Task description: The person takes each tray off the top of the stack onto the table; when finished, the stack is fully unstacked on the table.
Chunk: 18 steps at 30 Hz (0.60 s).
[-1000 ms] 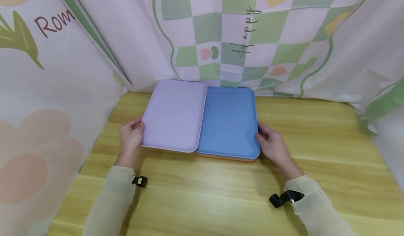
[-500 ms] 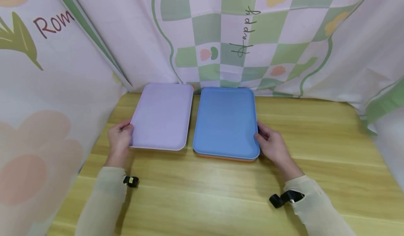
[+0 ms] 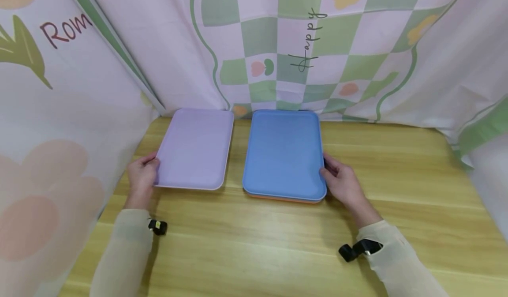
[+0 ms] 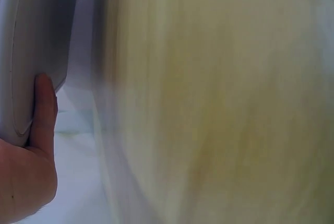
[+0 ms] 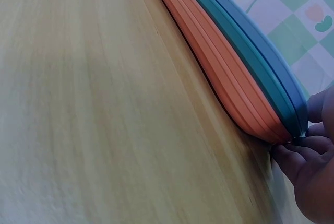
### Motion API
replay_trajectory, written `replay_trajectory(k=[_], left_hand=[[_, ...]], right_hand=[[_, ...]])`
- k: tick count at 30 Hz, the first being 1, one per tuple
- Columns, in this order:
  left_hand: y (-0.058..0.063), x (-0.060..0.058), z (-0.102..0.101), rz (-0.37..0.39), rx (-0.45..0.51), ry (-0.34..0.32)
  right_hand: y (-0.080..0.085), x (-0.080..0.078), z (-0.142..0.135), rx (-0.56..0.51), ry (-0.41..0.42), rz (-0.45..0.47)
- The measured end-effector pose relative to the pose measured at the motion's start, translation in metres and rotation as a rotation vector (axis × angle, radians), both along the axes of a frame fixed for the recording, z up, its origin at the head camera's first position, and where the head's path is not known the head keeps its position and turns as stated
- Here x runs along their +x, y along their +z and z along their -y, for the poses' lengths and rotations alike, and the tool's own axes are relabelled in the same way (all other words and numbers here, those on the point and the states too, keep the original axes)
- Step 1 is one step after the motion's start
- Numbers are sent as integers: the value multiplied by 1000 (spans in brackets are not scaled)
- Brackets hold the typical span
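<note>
My left hand [image 3: 142,173] grips a lilac tray [image 3: 194,149] by its left edge, thumb on the rim. In the left wrist view a finger [image 4: 45,112] lies along the tray's underside, which is tilted and raised off the wooden table. To its right stands a stack of trays with a blue tray [image 3: 285,153] on top. My right hand [image 3: 342,183] holds the stack at its right edge, thumb at the blue rim and fingers lower down. Below the blue one, the right wrist view shows a teal tray [image 5: 245,51] and orange trays [image 5: 222,72].
The wooden table [image 3: 254,244] reaches back to a checked curtain [image 3: 259,36]. A flowered cloth [image 3: 59,125] hangs along the left side. Both wrists carry small black cameras, one of them the right wrist camera [image 3: 359,249].
My left hand has drawn the lilac tray leftward and slightly lower, off its overlap with the blue tray, leaving a gap between them. The right hand and the stack have stayed put.
</note>
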State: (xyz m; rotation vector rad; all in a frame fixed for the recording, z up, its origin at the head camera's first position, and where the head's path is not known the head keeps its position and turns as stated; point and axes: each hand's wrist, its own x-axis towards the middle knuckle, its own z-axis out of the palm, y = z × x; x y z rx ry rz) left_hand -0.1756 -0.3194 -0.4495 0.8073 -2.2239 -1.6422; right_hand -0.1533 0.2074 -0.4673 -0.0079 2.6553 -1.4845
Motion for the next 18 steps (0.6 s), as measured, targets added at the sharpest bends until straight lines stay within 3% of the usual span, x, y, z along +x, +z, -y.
replay_trajectory(k=[9, 18], left_hand=[[1, -2, 10, 8, 9, 43], [-2, -4, 19, 42, 13, 15]], right_hand=[[-2, -1, -1, 2, -2, -13], [-2, 0, 0, 0, -3, -23]])
